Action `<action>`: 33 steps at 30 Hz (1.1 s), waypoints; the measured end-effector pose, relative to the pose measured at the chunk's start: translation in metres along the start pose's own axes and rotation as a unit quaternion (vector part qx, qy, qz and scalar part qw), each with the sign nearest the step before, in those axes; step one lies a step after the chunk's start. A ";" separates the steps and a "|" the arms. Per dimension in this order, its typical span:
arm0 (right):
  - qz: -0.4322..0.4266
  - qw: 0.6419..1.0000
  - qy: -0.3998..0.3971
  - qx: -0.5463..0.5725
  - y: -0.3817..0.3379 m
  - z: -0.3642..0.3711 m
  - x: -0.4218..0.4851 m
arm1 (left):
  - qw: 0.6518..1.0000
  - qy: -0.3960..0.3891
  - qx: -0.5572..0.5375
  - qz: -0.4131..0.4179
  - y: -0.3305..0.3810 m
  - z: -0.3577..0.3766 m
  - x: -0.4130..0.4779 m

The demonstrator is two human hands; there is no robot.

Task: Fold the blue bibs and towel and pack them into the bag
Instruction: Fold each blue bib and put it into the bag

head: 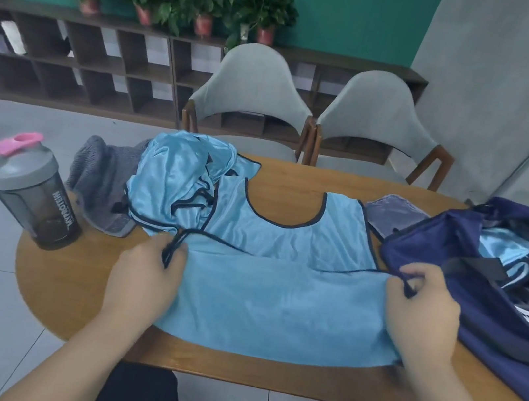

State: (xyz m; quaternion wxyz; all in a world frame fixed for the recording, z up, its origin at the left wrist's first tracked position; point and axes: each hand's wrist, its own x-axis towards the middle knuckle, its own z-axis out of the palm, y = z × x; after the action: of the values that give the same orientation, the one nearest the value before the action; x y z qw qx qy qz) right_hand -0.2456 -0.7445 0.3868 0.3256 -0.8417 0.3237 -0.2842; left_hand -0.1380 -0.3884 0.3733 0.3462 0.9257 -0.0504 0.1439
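Note:
A light blue bib (279, 293) with dark trim lies flat on the wooden table (68, 290), its lower half folded up over the middle. My left hand (146, 278) pinches its left corner and dark strap. My right hand (422, 312) pinches the right corner. A crumpled pile of blue bibs (175, 183) sits at the back left, partly on a grey towel (96, 180). The navy bag (491, 291) stands open at the right with blue fabric inside.
A grey shaker bottle (29, 190) with a pink lid stands at the table's left edge. A small grey-purple cloth (392, 217) lies beside the bag. Two grey chairs (251, 101) face the far side of the table. Shelves and potted plants line the back wall.

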 end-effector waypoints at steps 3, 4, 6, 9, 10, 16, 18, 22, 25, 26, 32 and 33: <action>-0.037 0.999 0.016 0.005 -0.029 -0.004 0.026 | 0.997 0.039 -0.063 -0.016 0.029 -0.012 0.031; -0.044 0.999 0.020 -0.001 -0.035 0.000 0.039 | 0.997 0.040 -0.066 -0.031 0.035 -0.009 0.047; -0.034 0.999 0.013 -0.016 -0.038 0.017 0.066 | 0.994 0.015 -0.086 -0.061 0.040 0.004 0.077; 0.004 0.998 -0.046 -0.044 -0.018 0.051 0.091 | 0.982 -0.048 -0.130 -0.128 0.034 0.033 0.098; 0.012 0.996 -0.070 -0.056 -0.008 0.061 0.092 | 0.981 -0.067 -0.122 -0.137 0.030 0.043 0.098; -0.032 0.988 -0.060 -0.137 0.032 0.077 0.060 | 0.996 -0.053 -0.066 -0.032 -0.006 0.077 0.054; -0.069 0.982 -0.046 -0.169 0.037 0.075 0.051 | 0.998 -0.028 -0.014 0.049 -0.016 0.080 0.042; -0.087 0.976 -0.060 -0.193 0.049 0.071 0.040 | 0.987 -0.045 0.091 0.125 -0.026 0.079 0.023; -0.094 0.973 -0.061 -0.201 0.063 0.067 0.031 | 0.985 -0.047 0.115 0.115 -0.029 0.077 0.011; -0.096 0.974 -0.061 -0.198 0.065 0.065 0.026 | 0.985 -0.047 0.118 0.114 -0.030 0.076 0.008; -0.102 0.981 0.008 -0.167 0.051 0.038 0.000 | 0.996 -0.026 0.018 0.082 -0.016 0.046 -0.010; -0.106 0.981 0.023 -0.161 0.044 0.032 -0.001 | 0.996 -0.016 0.002 0.083 -0.009 0.039 -0.009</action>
State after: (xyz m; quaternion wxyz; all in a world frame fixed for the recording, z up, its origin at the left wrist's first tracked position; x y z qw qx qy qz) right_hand -0.2398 -0.7576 0.3344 0.1463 -0.9060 0.2816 -0.2802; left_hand -0.1359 -0.4073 0.3373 0.3308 0.9210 -0.1324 0.1578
